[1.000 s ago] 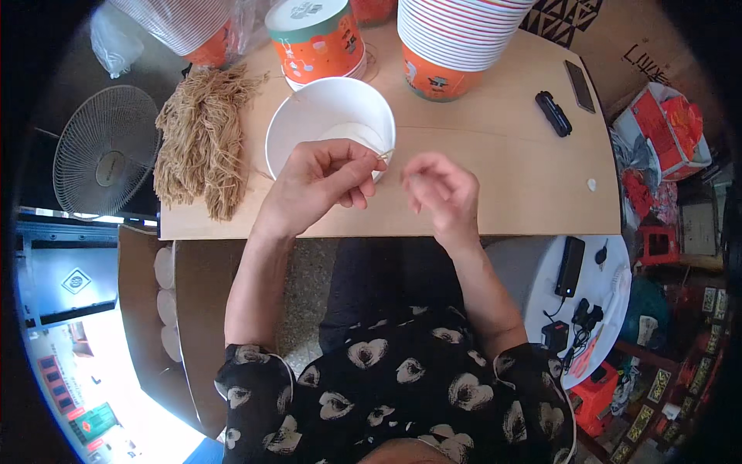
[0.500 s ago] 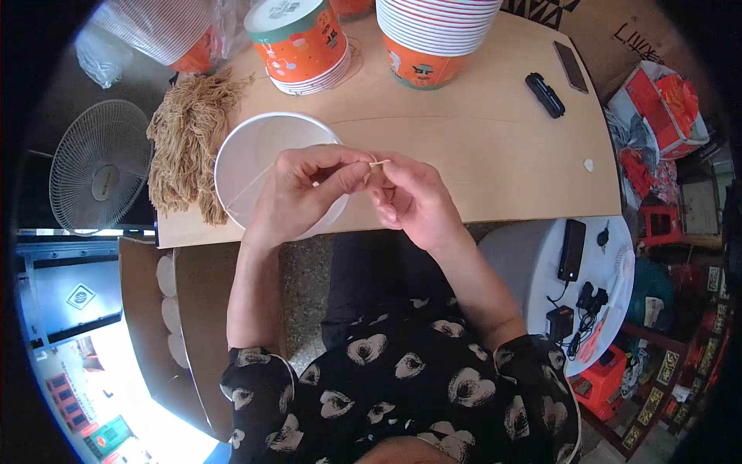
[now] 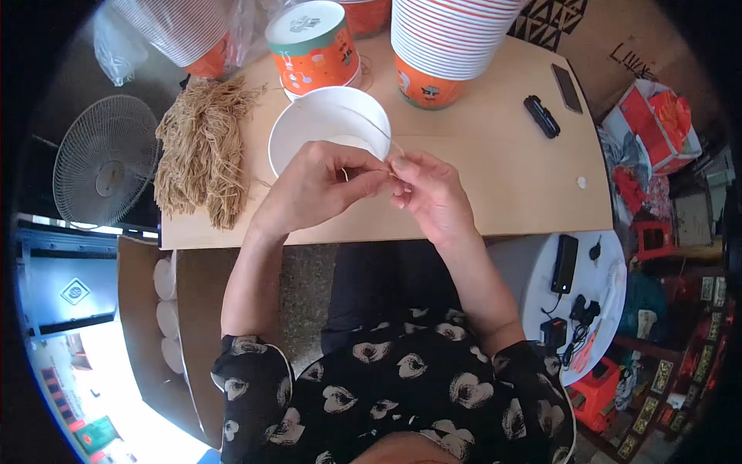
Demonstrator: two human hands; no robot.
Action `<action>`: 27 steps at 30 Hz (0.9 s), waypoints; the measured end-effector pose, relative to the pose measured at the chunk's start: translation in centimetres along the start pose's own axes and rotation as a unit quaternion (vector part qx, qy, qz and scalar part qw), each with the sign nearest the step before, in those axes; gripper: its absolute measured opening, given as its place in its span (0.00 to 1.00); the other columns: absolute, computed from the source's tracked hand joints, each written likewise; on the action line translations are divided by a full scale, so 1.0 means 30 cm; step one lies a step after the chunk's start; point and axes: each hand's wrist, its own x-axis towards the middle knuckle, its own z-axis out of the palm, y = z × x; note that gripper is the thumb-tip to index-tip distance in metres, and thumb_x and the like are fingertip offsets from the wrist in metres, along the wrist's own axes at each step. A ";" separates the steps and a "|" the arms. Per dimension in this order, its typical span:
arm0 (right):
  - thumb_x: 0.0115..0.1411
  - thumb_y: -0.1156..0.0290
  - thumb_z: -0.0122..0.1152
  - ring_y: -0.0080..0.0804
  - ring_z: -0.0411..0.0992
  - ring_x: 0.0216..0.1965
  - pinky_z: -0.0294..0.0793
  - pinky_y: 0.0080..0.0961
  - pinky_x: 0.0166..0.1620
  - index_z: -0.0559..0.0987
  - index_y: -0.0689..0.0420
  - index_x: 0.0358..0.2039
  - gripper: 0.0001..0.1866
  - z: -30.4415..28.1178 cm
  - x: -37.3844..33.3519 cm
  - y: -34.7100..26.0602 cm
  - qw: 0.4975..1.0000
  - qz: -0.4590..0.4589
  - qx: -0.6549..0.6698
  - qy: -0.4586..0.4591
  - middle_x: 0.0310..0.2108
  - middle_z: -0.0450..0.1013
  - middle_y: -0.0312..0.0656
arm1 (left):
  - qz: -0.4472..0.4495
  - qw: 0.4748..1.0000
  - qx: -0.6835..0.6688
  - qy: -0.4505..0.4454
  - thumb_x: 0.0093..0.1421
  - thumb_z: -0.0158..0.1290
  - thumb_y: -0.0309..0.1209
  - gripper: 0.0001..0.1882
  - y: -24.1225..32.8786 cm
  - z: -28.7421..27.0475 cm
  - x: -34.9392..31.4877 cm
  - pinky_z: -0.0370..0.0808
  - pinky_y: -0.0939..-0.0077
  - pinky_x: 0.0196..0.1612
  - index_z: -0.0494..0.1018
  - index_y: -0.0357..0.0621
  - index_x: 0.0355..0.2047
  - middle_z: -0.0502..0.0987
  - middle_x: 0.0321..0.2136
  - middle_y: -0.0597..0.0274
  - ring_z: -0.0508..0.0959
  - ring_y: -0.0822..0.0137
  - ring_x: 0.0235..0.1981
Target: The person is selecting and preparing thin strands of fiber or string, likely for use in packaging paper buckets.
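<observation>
"What are the hands doing?"

"The left hand (image 3: 321,189) and right hand (image 3: 433,193) meet fingertip to fingertip, thumbs closed against forefingers, each pinching a thin tan strand (image 3: 396,145). The other fingers are loosely curled."

"Where's the strand exactly?"

"Just above the near edge of the wooden-topped table (image 3: 502,170), at the right side of a white-lined paper bucket (image 3: 290,135). One length rises from the right fingertips towards the bucket's rim; how it runs between the fingers is too fine to make out."

"And around them?"

"A heap of tan strands (image 3: 202,151) lies left of the bucket. Beyond it stands an upturned orange bucket with a green band (image 3: 315,68), and right of that a tall nested stack of paper buckets (image 3: 434,83). Farther right, a phone (image 3: 566,87) lies near the table's edge."
</observation>
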 end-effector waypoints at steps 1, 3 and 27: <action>0.65 0.65 0.60 0.18 0.67 0.28 0.67 0.18 0.30 0.79 0.61 0.42 0.12 -0.011 0.008 0.014 1.000 0.002 -0.007 -0.004 0.34 0.74 0.36 | 0.003 1.000 -0.004 0.007 0.61 0.57 0.25 0.06 -0.022 0.002 -0.004 0.72 0.81 0.29 0.81 0.33 0.35 0.80 0.23 0.64 0.74 0.80 0.25; 0.66 0.67 0.57 0.20 0.68 0.34 0.69 0.20 0.33 0.79 0.59 0.44 0.11 -0.018 0.019 0.029 0.987 -0.015 0.138 -0.076 0.41 0.75 0.38 | -0.028 0.996 -0.079 0.028 0.61 0.57 0.26 0.08 -0.056 0.005 -0.012 0.72 0.82 0.29 0.80 0.32 0.33 0.79 0.22 0.64 0.75 0.80 0.25; 0.63 0.72 0.60 0.18 0.71 0.27 0.71 0.16 0.31 0.78 0.64 0.39 0.09 -0.027 -0.066 -0.027 0.955 0.013 -0.293 -0.048 0.28 0.76 0.37 | -0.135 0.977 -0.163 -0.023 0.63 0.56 0.32 0.10 -0.036 -0.038 -0.003 0.70 0.87 0.27 0.80 0.36 0.35 0.78 0.22 0.69 0.74 0.82 0.24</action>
